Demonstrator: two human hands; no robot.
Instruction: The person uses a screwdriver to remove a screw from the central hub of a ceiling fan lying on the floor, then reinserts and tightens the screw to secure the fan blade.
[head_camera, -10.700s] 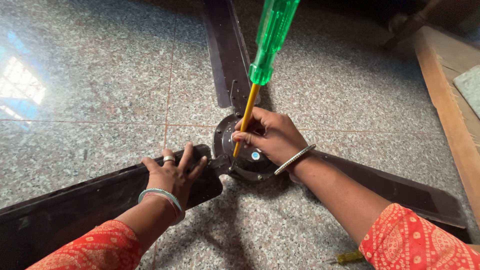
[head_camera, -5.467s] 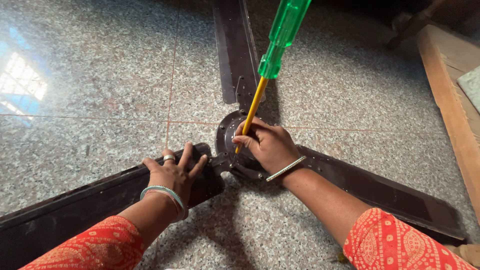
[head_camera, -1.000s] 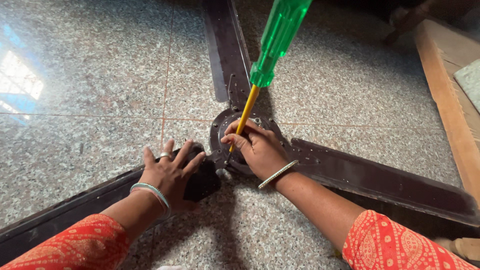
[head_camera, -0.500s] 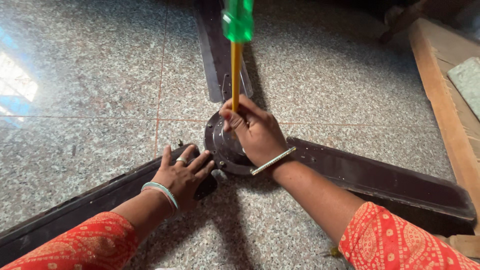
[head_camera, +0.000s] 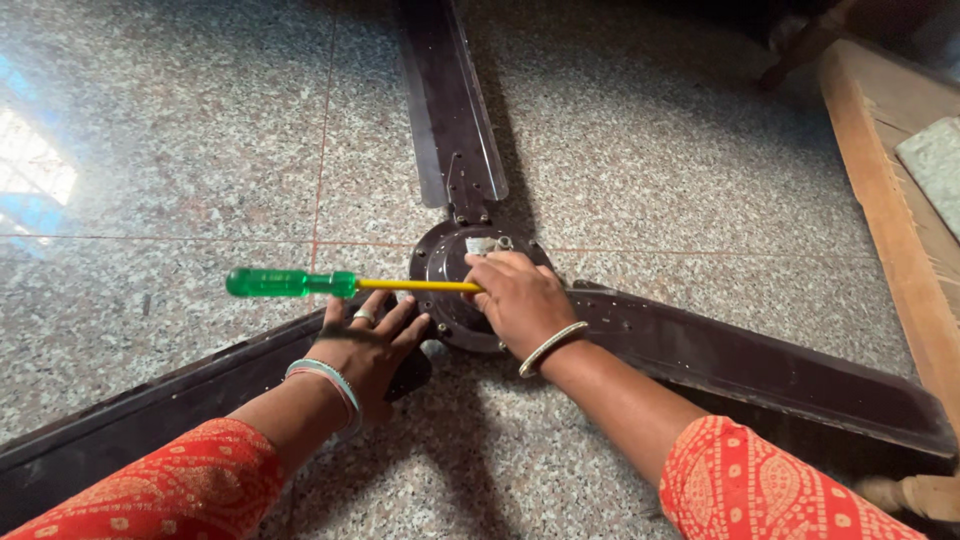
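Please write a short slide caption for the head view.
Right hand holds green-handled screwdriver sideways over fan hub; left hand presses a blade.

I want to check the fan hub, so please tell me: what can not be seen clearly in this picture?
Head view only:
- Screwdriver tip: hidden under the right hand.
- Fan hub centre: covered by that hand.
- Lower-left blade root: under the left hand.
- Top blade: far end cut off by the frame edge.
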